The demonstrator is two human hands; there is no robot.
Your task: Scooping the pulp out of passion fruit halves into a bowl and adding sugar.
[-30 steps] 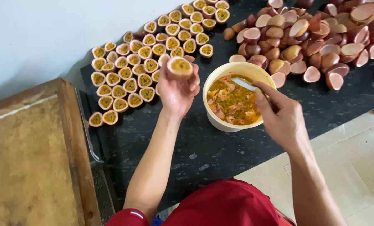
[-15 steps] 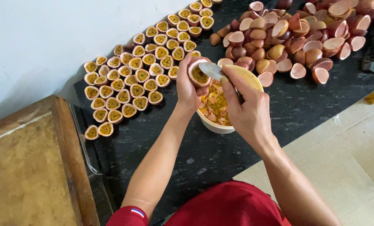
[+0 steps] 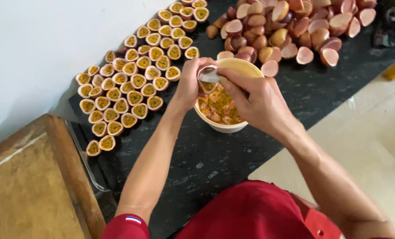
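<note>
Soft, even daylight fills the scene, casting only faint shadows on the dark bench (image 3: 215, 163), with the white wall (image 3: 38, 44) bright and the picture slightly soft throughout.

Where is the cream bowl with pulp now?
The cream bowl sits mid-counter in the head view, under both hands, between the filled halves on the left and the empty shells at upper right.

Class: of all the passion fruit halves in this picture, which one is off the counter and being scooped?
The half in the left hand, over the bowl, with the right hand's spoon in it.
</note>
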